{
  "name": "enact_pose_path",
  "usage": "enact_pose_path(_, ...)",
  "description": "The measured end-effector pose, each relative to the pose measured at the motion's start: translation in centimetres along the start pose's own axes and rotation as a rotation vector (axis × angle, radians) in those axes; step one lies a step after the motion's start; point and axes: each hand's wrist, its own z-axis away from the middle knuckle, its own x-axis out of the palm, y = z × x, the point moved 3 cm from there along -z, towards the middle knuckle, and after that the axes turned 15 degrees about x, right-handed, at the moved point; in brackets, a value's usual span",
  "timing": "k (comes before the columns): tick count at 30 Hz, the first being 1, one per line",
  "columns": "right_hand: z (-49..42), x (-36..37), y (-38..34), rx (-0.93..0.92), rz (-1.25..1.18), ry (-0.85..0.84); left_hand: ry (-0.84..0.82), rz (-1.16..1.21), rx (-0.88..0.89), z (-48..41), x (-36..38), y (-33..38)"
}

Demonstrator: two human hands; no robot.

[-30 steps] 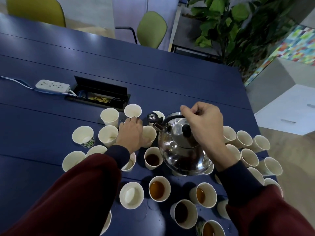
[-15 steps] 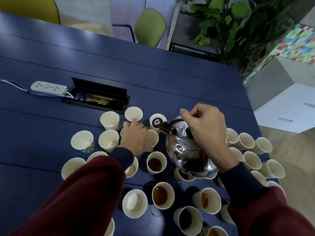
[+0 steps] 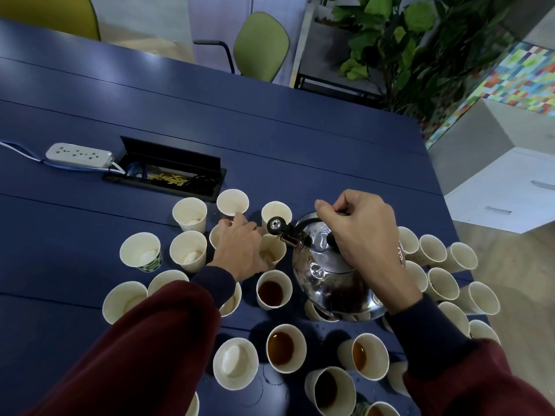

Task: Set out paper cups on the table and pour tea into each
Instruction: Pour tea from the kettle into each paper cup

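Paper cups (image 3: 187,250) crowd the near end of the blue counter (image 3: 300,139). The ones furthest left, among them a green-banded cup (image 3: 141,253), stand dry and white inside. Moving right, the left hand (image 3: 240,250) lies palm down among them, fingers loosely bent, its thumb side against the target cup (image 3: 271,252). Whether it pinches that cup or merely steadies it I cannot tell, because the hand itself hides the contact.

Over that cup's far right rim hangs the capped spout (image 3: 277,227) of the steel kettle (image 3: 327,274), which is held off the counter and seems tipped toward the spout. That is the relation everything turns on, to my eye. The kettle's long axis runs from its belly on the right up and leftward to the spout, so the cup lies left of the pouring hand and right beside the steadying one. No stream shows between spout and cup.

Right again, the right hand (image 3: 360,235) is clamped round the black handle (image 3: 309,219) above the lid. I judge the next pour needs only more tilt leftward, not travel. Nearer me, several cups hold dark tea (image 3: 270,291). Past the kettle on the far right a cluster of empty cups (image 3: 432,250) waits, well apart from the spout.
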Motion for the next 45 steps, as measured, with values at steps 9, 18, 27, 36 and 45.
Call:
enact_pose_path(9,0.2,0.1,0.2,-0.008,0.048,0.005,0.007,0.032,0.017,0.0,0.7,-0.7)
enact_pose_path(18,0.3,0.1,0.1,-0.019,0.014,0.004,-0.005,0.103,0.019,0.3,0.3,-0.9)
enact_pose_path(27,-0.2,-0.7,0.8,0.057,-0.205,-0.019,0.023,0.135,0.026,0.4,0.0,-1.2)
enact_pose_path(36,-2.9,-2.7,0.2,0.073,-0.356,0.014,0.096,0.179,-0.048,-2.6,-2.0,-1.8)
enact_pose_path(45,-6.3,-1.6,-0.2,0.038,-0.205,0.054,0.013,0.216,-0.125,-6.0,-1.1,-1.7)
